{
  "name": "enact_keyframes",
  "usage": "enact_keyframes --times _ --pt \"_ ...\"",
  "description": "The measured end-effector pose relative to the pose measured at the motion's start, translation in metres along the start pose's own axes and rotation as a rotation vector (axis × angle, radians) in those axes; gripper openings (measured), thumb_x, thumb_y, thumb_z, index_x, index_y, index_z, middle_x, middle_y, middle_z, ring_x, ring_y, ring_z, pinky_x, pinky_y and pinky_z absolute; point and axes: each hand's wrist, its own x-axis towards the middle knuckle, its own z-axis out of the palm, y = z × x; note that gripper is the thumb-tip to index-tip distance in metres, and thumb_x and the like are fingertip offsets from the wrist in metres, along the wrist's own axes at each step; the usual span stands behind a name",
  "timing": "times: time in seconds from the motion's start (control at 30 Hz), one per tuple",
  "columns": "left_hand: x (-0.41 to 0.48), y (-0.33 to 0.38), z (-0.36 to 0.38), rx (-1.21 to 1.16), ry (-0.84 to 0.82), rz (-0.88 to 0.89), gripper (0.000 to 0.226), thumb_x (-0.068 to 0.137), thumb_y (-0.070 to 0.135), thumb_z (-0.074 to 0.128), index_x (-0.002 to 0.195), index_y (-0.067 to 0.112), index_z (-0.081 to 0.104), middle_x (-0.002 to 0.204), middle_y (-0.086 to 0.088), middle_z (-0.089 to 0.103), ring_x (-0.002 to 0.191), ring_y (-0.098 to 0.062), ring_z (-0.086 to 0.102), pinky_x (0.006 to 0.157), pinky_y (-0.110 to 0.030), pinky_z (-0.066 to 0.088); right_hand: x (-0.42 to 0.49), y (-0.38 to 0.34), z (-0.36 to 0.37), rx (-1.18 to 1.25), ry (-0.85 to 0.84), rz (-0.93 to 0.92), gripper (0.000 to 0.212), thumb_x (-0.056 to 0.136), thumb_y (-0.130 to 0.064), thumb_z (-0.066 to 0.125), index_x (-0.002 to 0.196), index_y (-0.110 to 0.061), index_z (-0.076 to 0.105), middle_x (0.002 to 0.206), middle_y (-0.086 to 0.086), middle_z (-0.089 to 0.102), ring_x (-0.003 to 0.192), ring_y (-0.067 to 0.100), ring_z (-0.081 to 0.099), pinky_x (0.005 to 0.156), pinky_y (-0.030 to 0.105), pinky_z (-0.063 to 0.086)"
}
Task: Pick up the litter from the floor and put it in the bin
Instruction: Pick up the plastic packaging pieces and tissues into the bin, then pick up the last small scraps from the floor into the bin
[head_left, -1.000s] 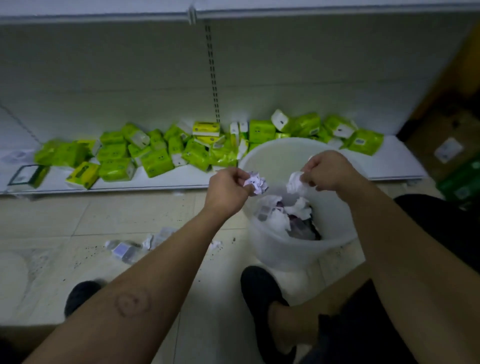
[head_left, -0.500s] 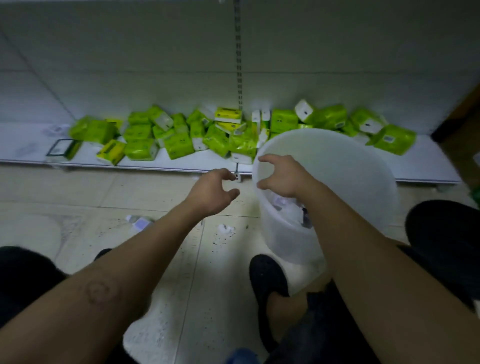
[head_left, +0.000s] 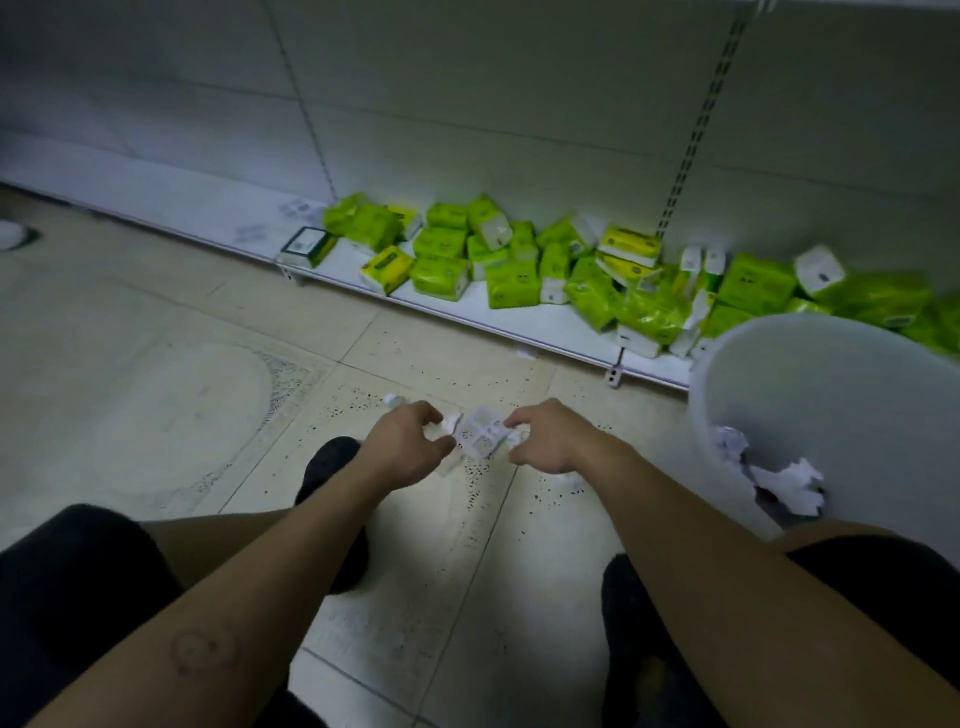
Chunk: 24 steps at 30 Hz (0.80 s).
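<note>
A flat white printed wrapper lies on the tiled floor between my two hands. My left hand hovers at its left edge with thumb and fingers spread in a claw, and a small white scrap sits in the gap. At the wrapper's right edge my right hand has the same spread shape, with another scrap by its fingertips. Neither hand grips anything. The white plastic bin stands to the right and holds crumpled paper.
More scraps lie on the floor and by the shelf edge. Several green tissue packs are heaped on the low white shelf behind. My black shoes flank the litter.
Both hands dropped their crumpled paper into the bin, then swung left and down to the litter on the floor. The view turned left, so the bin now sits at the right edge.
</note>
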Motion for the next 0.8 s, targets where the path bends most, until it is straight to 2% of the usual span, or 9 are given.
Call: enact_keyframes --times 0.1,0.23,0.4,0.43,0.5,0.57,0.67,0.73,0.8 --pt "0.017 -0.032 0.009 -0.002 -0.044 -0.087 0.049 0.087 0.037 0.062 0.130 0.013 0.053 0.132 -0.009 0.058 0.117 -0.024 0.055 0.090 -0.027 0.043 0.029 0.002 0.026 -0.041 -0.100 0.020 0.058 0.085 -0.029 0.063 0.141 -0.023 0.045 0.149 0.013 0.034 0.120 0.031 0.054 0.098 0.033 0.045" --pt "0.051 -0.066 0.037 -0.012 -0.158 -0.188 0.051 0.088 0.038 0.061 0.132 0.016 0.048 0.129 -0.012 0.056 0.111 -0.025 0.057 0.091 -0.032 0.048 0.072 0.031 0.061 -0.014 -0.237 0.134 0.055 0.088 -0.026 0.061 0.140 -0.017 0.046 0.150 0.010 0.040 0.133 0.026 0.043 0.106 0.031 0.036" --pt "0.112 -0.097 0.077 -0.054 -0.232 -0.242 0.057 0.089 0.037 0.058 0.141 0.025 0.038 0.142 -0.016 0.046 0.117 -0.031 0.055 0.096 -0.036 0.045 0.132 0.063 0.098 0.110 -0.313 0.279 0.048 0.090 -0.023 0.057 0.137 -0.018 0.049 0.146 0.010 0.045 0.126 0.025 0.050 0.100 0.028 0.040" --pt "0.125 -0.103 0.085 -0.044 -0.262 -0.249 0.059 0.090 0.037 0.057 0.143 0.025 0.035 0.142 -0.016 0.046 0.118 -0.032 0.053 0.096 -0.037 0.045 0.147 0.064 0.104 0.157 -0.299 0.289 0.047 0.090 -0.022 0.057 0.136 -0.018 0.050 0.144 0.008 0.046 0.120 0.025 0.053 0.097 0.027 0.042" --pt "0.150 -0.113 0.104 -0.068 -0.301 -0.338 0.069 0.088 0.042 0.057 0.147 0.022 0.027 0.143 -0.017 0.045 0.123 -0.034 0.050 0.098 -0.037 0.043 0.178 0.063 0.116 0.339 -0.242 0.329 0.045 0.089 -0.020 0.059 0.133 -0.021 0.053 0.132 0.005 0.053 0.096 0.018 0.059 0.087 0.031 0.049" --pt "0.173 -0.123 0.123 -0.137 -0.259 -0.453 0.080 0.084 0.046 0.060 0.147 0.017 0.021 0.140 -0.019 0.045 0.122 -0.035 0.051 0.099 -0.040 0.046 0.209 0.059 0.127 0.546 -0.179 0.377 0.042 0.089 -0.021 0.058 0.130 -0.024 0.054 0.124 0.003 0.054 0.082 0.011 0.055 0.080 0.034 0.053" --pt "0.202 -0.135 0.150 -0.179 -0.088 -0.559 0.093 0.074 0.055 0.068 0.141 0.011 0.021 0.131 -0.017 0.044 0.115 -0.035 0.053 0.093 -0.047 0.050 0.251 0.057 0.148 0.741 -0.055 0.454 0.040 0.087 -0.022 0.061 0.126 -0.023 0.058 0.125 0.003 0.058 0.089 0.015 0.059 0.078 0.036 0.056" --pt "0.219 -0.144 0.168 -0.234 -0.017 -0.643 0.103 0.066 0.063 0.071 0.140 0.011 0.021 0.132 -0.015 0.040 0.116 -0.035 0.051 0.094 -0.048 0.050 0.273 0.061 0.163 0.796 0.093 0.610 0.037 0.084 -0.028 0.066 0.119 -0.018 0.062 0.116 0.007 0.066 0.090 0.021 0.065 0.082 0.042 0.059" --pt "0.231 -0.152 0.182 -0.329 0.013 -0.718 0.109 0.058 0.067 0.074 0.137 0.012 0.023 0.131 -0.014 0.041 0.116 -0.034 0.051 0.092 -0.048 0.051 0.285 0.067 0.174 0.865 0.177 0.739 0.044 0.079 -0.036 0.072 0.116 -0.013 0.063 0.104 0.012 0.071 0.082 0.024 0.069 0.076 0.042 0.061"
